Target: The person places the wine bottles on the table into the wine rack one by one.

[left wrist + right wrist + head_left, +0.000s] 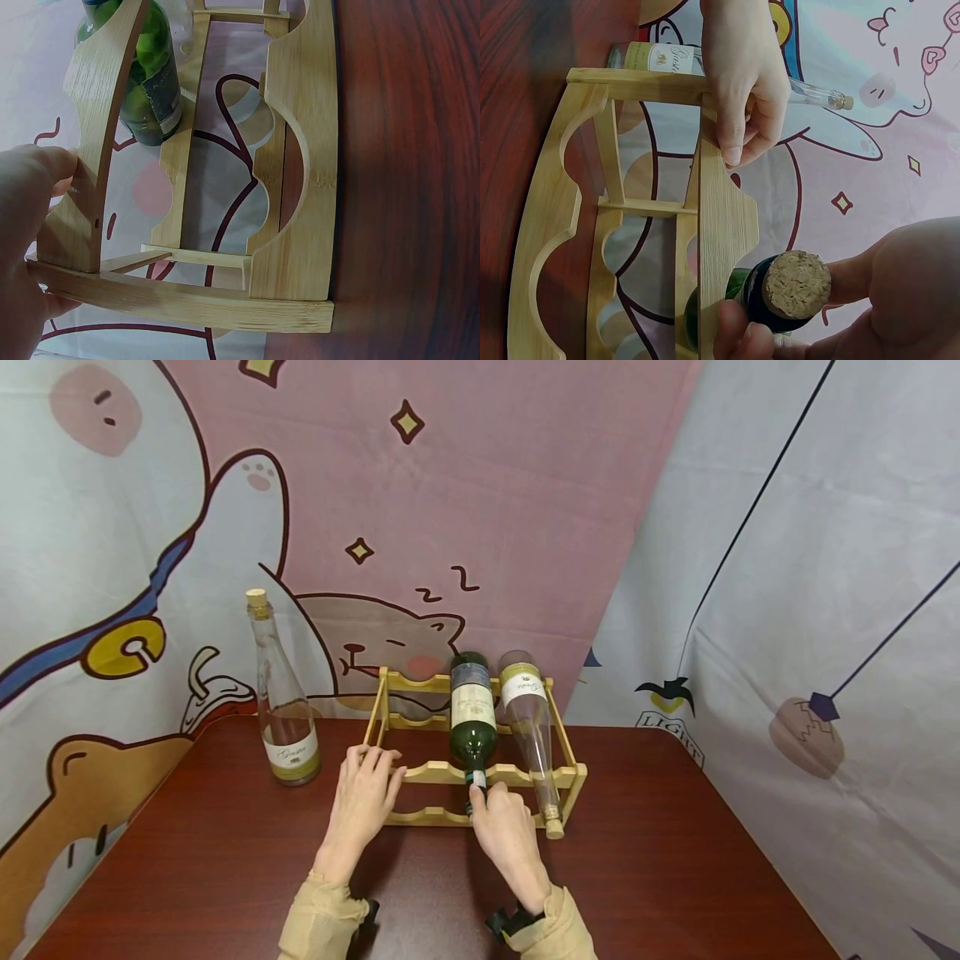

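Note:
A light wooden wine rack [438, 772] stands on the table. My left hand [367, 789] grips its front left corner, with the thumb over the top rail in the right wrist view. By the neck, my right hand [506, 831] holds a dark green wine bottle [473, 739] lying in the rack's middle slot, neck toward me. Its cork [798, 285] shows end-on in the right wrist view, fingers around the neck beside the front rail. To the right, a clear corked bottle [532, 727] lies in the rack, neck toward me and down.
Another clear bottle [288, 718] with a cork and white label stands upright on the dark red table [210, 860], left of the rack. A printed cloth [510, 510] with cartoon animals hangs right behind the table.

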### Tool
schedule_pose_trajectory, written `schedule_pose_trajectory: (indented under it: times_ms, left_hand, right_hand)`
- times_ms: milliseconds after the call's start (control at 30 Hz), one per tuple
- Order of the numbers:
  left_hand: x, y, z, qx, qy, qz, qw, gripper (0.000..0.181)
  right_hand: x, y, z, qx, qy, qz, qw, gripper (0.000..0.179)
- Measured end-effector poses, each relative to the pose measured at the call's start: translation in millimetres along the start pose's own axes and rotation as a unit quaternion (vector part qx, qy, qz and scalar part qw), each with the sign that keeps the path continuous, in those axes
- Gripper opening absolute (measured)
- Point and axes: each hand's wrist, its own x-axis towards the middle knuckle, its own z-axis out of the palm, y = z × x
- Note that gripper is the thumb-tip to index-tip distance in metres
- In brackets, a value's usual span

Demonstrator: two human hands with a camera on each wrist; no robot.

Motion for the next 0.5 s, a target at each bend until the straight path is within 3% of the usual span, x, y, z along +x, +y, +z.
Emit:
schedule_pose_trajectory:
  times_ms: [500]
  left_hand:
    - [0.0, -0.2, -0.3, -0.002, 0.001, -0.001, 1.0000, 0.016]
  right_hand:
    - [-1.0, 0.8, -0.9, -0.004, -0.007, 0.000, 1.0000, 0.035]
